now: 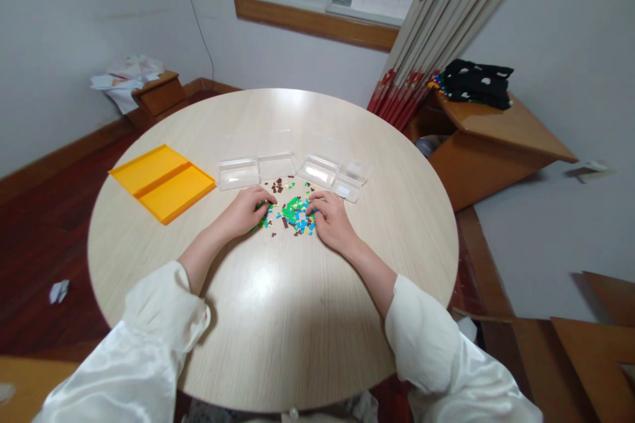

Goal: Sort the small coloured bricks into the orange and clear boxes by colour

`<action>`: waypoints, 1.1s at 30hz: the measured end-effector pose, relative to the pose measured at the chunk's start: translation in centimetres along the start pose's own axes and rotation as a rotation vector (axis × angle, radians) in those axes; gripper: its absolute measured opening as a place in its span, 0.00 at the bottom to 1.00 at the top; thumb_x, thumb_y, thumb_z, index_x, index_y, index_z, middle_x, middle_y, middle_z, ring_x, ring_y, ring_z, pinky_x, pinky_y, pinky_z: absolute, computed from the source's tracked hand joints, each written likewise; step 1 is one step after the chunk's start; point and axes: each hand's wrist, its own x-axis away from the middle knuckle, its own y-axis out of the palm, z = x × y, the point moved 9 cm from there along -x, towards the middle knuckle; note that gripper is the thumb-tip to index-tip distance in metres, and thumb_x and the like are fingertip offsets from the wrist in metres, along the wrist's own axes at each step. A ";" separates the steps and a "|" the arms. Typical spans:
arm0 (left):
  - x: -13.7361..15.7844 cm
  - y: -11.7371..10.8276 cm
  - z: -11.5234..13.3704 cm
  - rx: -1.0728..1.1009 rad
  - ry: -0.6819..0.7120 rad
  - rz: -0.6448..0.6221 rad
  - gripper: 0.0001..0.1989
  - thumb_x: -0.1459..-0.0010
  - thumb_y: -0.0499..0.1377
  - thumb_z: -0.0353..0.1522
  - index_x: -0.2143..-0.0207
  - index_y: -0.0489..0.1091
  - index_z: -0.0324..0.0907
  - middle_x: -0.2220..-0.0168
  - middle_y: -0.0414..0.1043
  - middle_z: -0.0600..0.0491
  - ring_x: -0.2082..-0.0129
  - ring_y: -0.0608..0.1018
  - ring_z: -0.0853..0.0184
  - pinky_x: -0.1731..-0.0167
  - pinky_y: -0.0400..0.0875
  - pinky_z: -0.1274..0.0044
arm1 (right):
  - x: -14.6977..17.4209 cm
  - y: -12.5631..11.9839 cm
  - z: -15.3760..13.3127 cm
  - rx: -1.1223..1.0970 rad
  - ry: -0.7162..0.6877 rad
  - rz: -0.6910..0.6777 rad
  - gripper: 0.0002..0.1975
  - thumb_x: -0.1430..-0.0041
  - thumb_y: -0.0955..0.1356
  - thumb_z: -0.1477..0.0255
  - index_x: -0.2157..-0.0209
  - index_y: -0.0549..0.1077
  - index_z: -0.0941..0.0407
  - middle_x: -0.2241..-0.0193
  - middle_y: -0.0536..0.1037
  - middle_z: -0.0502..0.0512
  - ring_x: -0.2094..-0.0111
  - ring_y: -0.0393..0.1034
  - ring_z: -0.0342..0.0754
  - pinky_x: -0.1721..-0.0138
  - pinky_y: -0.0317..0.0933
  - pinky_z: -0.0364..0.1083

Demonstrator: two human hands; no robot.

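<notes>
A loose pile of tiny building bricks [294,211] in green, blue, brown and yellow lies on the round table [268,330]. My left hand [249,210] rests at the pile's left edge, its fingers curved and thumb apart from them, over some green pieces. At the right edge, my right hand [333,219] reaches in with bent, slightly separated fingertips touching blue and green bricks. No brick is visibly pinched in either hand, though the undersides of the fingers are hidden. Brown bricks [278,186] lie scattered just beyond the main pile.
Behind the pile stand clear plastic boxes with raised lids, one pair on the left [238,174] and another on the right [319,172]. An open yellow case [171,188] lies at the table's left. A curtain [426,33] hangs beyond, beside a wooden cabinet [496,139].
</notes>
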 end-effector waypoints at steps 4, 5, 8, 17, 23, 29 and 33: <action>0.0 -0.1 0.0 0.021 -0.011 0.008 0.12 0.46 0.50 0.29 0.66 0.73 0.40 0.64 0.74 0.49 0.63 0.74 0.65 0.58 0.68 0.72 | 0.2 0.2 -1.1 0.017 -0.056 -0.032 0.15 0.48 0.59 0.82 0.72 0.75 0.54 0.58 0.72 0.56 0.53 0.63 0.51 0.49 0.54 0.54; 0.0 -0.1 0.0 0.026 -0.013 0.010 0.12 0.46 0.50 0.29 0.66 0.73 0.40 0.64 0.74 0.49 0.63 0.74 0.65 0.59 0.68 0.72 | 0.3 0.4 -1.6 0.029 -0.082 -0.049 0.14 0.47 0.60 0.80 0.71 0.75 0.54 0.57 0.72 0.56 0.52 0.63 0.51 0.49 0.53 0.54; 0.0 -0.1 0.0 0.035 -0.015 0.015 0.11 0.46 0.51 0.30 0.66 0.73 0.40 0.65 0.74 0.49 0.63 0.74 0.65 0.59 0.68 0.72 | 0.8 1.2 -3.4 0.079 -0.171 -0.131 0.10 0.43 0.63 0.74 0.63 0.76 0.52 0.54 0.71 0.56 0.49 0.60 0.52 0.48 0.51 0.55; 0.0 -0.2 -0.3 0.048 -0.036 0.032 0.10 0.47 0.52 0.31 0.67 0.74 0.40 0.67 0.74 0.50 0.64 0.74 0.65 0.59 0.68 0.72 | 1.1 2.3 -4.3 0.135 -0.249 -0.177 0.06 0.43 0.67 0.69 0.65 0.76 0.52 0.53 0.73 0.57 0.49 0.62 0.52 0.48 0.50 0.54; 0.0 -0.1 -0.3 0.039 -0.051 0.016 0.11 0.47 0.52 0.31 0.68 0.74 0.40 0.67 0.74 0.49 0.64 0.74 0.64 0.59 0.68 0.72 | 1.1 2.4 -4.4 0.111 -0.270 -0.206 0.07 0.40 0.65 0.71 0.70 0.75 0.53 0.56 0.76 0.53 0.51 0.65 0.49 0.49 0.47 0.53; 0.1 0.0 -0.1 0.019 -0.016 0.005 0.11 0.47 0.52 0.30 0.68 0.74 0.40 0.67 0.72 0.49 0.64 0.73 0.64 0.59 0.66 0.71 | 1.2 2.6 -4.5 0.070 -0.288 -0.236 0.07 0.40 0.65 0.73 0.70 0.73 0.54 0.59 0.79 0.52 0.50 0.67 0.48 0.47 0.43 0.53; 0.4 -0.4 1.2 -0.055 0.039 0.098 0.12 0.45 0.52 0.31 0.64 0.75 0.41 0.61 0.69 0.48 0.58 0.70 0.61 0.54 0.63 0.66 | 1.2 2.8 -4.4 0.070 -0.287 -0.239 0.06 0.41 0.65 0.74 0.71 0.73 0.54 0.60 0.79 0.52 0.50 0.67 0.48 0.47 0.43 0.52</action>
